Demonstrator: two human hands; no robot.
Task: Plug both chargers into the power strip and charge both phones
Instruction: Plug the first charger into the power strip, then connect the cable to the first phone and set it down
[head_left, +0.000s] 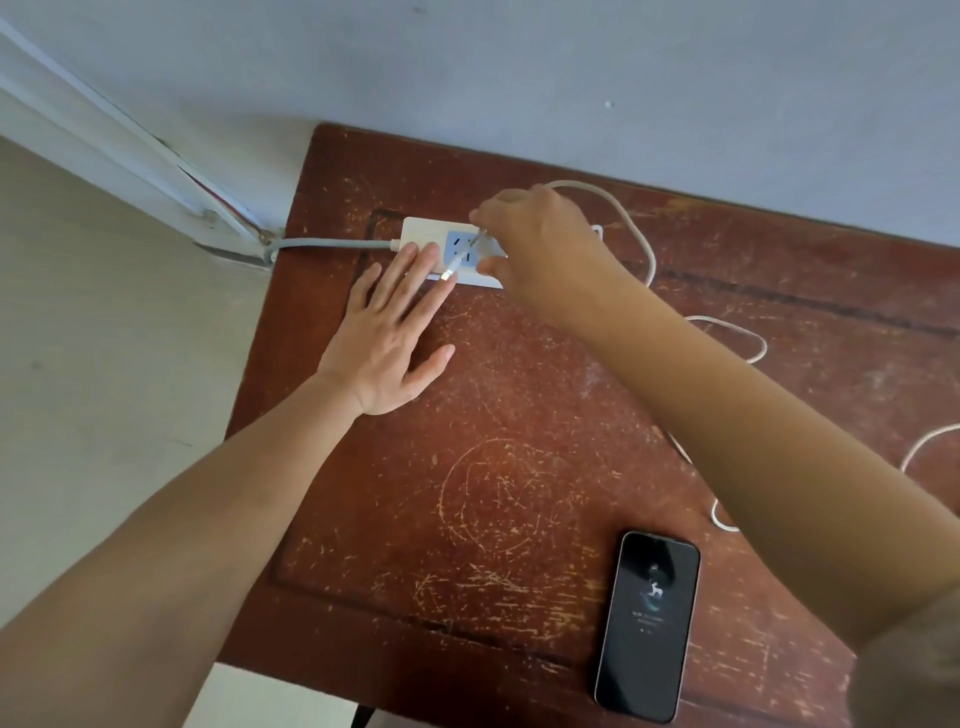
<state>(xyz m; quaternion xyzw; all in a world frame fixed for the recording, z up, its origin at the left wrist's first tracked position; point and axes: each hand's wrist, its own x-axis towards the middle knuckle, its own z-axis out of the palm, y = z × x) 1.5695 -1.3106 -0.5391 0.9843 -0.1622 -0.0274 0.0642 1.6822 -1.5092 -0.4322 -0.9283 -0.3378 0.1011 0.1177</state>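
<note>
**Hands at the power strip, one phone waiting near me**

Fingers of my left hand (387, 340) lie flat and spread, their tips resting on the near end of the white rectangular power strip (423, 236) with its pale blue socket face, pinning it to the scratched reddish-brown wooden table (493, 467). My right hand (540, 244) reaches over the strip's middle and hides most of it; thumb and forefinger are pinched together on something white above the sockets, and I cannot tell whether that is a charger body or only its lead. A thin white cable end with a small plug tip (451, 270) hangs down from that pinch and touches the strip's front edge, just beside my left fingertips.

A thick white charging cable (636, 228) loops out from behind my right hand and trails across the table to the right, partly covered by my forearm. A grey power cord (332, 243) runs from the strip's left end off the table edge toward the wall corner. The black smartphone (647, 626) with its lit screen lies face up near the table's front edge, well apart from the strip, with no cable touching it.
</note>
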